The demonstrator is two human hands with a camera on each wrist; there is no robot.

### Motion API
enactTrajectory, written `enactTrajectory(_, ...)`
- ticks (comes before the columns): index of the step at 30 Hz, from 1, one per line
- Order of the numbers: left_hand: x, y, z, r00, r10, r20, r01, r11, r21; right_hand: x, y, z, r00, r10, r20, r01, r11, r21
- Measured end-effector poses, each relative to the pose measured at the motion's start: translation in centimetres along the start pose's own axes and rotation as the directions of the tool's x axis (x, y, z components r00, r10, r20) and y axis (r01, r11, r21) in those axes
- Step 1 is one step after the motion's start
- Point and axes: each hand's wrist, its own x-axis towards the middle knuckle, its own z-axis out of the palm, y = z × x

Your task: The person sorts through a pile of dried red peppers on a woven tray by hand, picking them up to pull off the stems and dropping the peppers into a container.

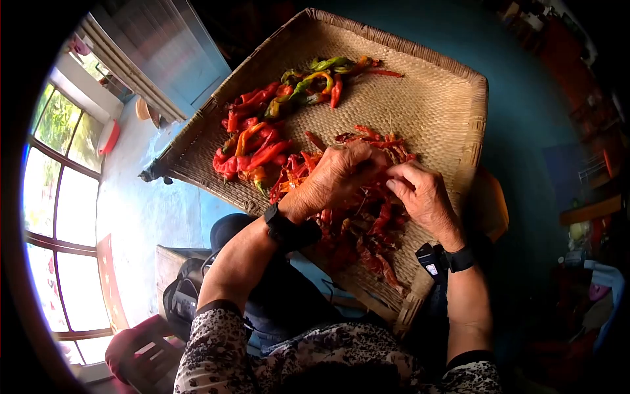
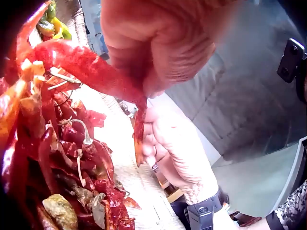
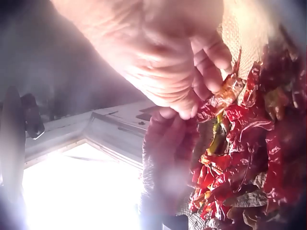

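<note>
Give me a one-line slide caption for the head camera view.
Left hand and right hand close together over wrinkled red peppers in a woven tray, green peppers beyond.

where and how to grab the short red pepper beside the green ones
Probably pinch the red pepper mid-length, from the right: bare weave lies there and past its near tip, while green peppers crowd its far end.

A woven tray [image 1: 420,111] with peppers of many colours.
On its weave are lying smooth red peppers [image 1: 266,154] at left, green peppers [image 1: 335,64] beside them, and wrinkled red peppers [image 1: 380,230] in a pile.
</note>
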Motion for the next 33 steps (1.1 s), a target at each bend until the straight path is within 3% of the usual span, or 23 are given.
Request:
enactTrajectory(2,-0.1,-0.5,0.2,0.998,-0.060,0.000,0.060,0.995,-0.080,-0.1,-0.4,-0.3,0.997,0.074,0.033,-0.074,0.997,0.009)
enactTrajectory(4,0.0,-0.6,0.4,0.999,0.048,-0.007,-0.048,0.999,-0.019,-0.6,0.4,-0.2,0.999,0.026,0.022,-0.025,0.999,-0.046)
enactTrajectory(5,-0.1,-0.4,0.4,0.999,0.052,-0.006,-0.052,0.998,-0.021,-0.8,0.5,-0.4,0.998,0.026,-0.059,-0.031,0.995,-0.093)
enactTrajectory(6,0.0,-0.1,0.2,0.999,-0.047,0.009,0.047,0.999,-0.005,-1.0,0.6,-0.7,0.990,0.021,-0.138,-0.041,0.990,-0.138)
enactTrajectory(7,-0.1,0.2,0.0,0.989,-0.147,0.021,0.147,0.989,0.014,-1.2,1.2,-1.5,0.969,-0.055,-0.242,0.007,0.980,-0.197)
enactTrajectory(8,-0.2,-0.6,0.0,0.989,-0.146,0.019,0.145,0.989,0.013,-1.3,1.8,-2.7,0.926,-0.099,-0.364,-0.010,0.958,-0.286)
enactTrajectory(9,-0.4,-2.1,0.1,0.998,-0.049,0.029,0.039,0.962,0.271,-1.9,1.9,-4.0,0.887,0.026,-0.460,-0.154,0.958,-0.243)
enactTrajectory(10,-0.8,-3.4,0.3,0.997,0.042,0.063,-0.068,0.859,0.507,-2.5,3.0,-5.5,0.841,-0.038,-0.539,-0.172,0.927,-0.333)
enactTrajectory(12,-1.5,-4.7,0.7,0.996,0.000,0.088,-0.052,0.803,0.594,-3.3,3.9,-7.1,0.799,-0.076,-0.597,-0.219,0.887,-0.406)
enactTrajectory(13,-1.7,-4.9,0.9,0.989,-0.042,0.145,-0.067,0.737,0.673,-4.4,4.7,-8.5,0.793,0.095,-0.602,-0.366,0.864,-0.346)
enactTrajectory(14,-1.8,-5.0,1.0,0.977,-0.090,0.195,-0.087,0.663,0.743,-5.9,5.5,-10.0,0.759,0.261,-0.596,-0.506,0.813,-0.288)
enactTrajectory(15,-1.8,-5.2,1.1,0.978,-0.089,0.190,-0.085,0.662,0.745,-6.9,6.4,-10.5,0.762,0.257,-0.595,-0.502,0.815,-0.291)
enactTrajectory(17,-1.8,-5.6,1.4,0.988,-0.037,0.152,-0.083,0.697,0.712,-8.2,8.1,-10.5,0.851,0.216,-0.479,-0.500,0.615,-0.610)
enactTrajectory(18,-1.8,-5.6,1.4,0.988,-0.036,0.149,-0.082,0.698,0.711,-7.8,7.5,-10.2,0.852,0.213,-0.478,-0.497,0.614,-0.613)
enactTrajectory(20,-1.2,-5.6,1.3,0.991,0.013,0.137,-0.108,0.691,0.715,-5.9,5.1,-8.6,0.835,0.051,-0.548,-0.332,0.841,-0.428)
enactTrajectory(21,-0.9,-5.3,1.2,0.991,0.019,0.130,-0.107,0.689,0.717,-5.0,3.8,-7.8,0.860,0.052,-0.507,-0.275,0.885,-0.376)
enactTrajectory(22,-0.7,-4.7,1.1,0.991,0.037,0.130,-0.117,0.723,0.681,-4.4,3.5,-6.9,0.900,0.032,-0.436,-0.206,0.910,-0.360)
enactTrajectory(24,-0.6,-3.3,1.0,0.990,0.052,0.133,-0.126,0.751,0.648,-3.2,2.5,-3.8,0.934,0.078,-0.348,-0.138,0.979,-0.151)
enactTrajectory(26,-0.2,-2.3,1.3,0.986,0.100,0.131,-0.156,0.818,0.553,-1.7,-0.3,-2.7,0.992,0.101,-0.076,-0.107,0.991,-0.080)
enactTrajectory(28,0.0,-2.2,1.6,0.981,0.099,0.167,-0.175,0.821,0.543,-0.9,0.5,-1.0,0.995,-0.093,-0.027,0.088,0.985,-0.151)
enactTrajectory(30,0.2,-1.9,1.9,0.986,0.134,0.099,-0.162,0.908,0.387,-0.4,0.7,-0.5,0.999,-0.046,0.010,0.047,0.983,-0.177)
enactTrajectory(32,0.1,-1.2,1.6,0.988,0.128,0.089,-0.152,0.914,0.377,-0.2,1.0,-0.3,0.997,0.017,0.076,0.002,0.970,-0.242)
enactTrajectory(33,0.0,-0.5,1.3,0.995,0.063,0.077,-0.086,0.936,0.342,-0.3,0.2,-0.5,0.997,0.071,0.039,-0.060,0.969,-0.241)
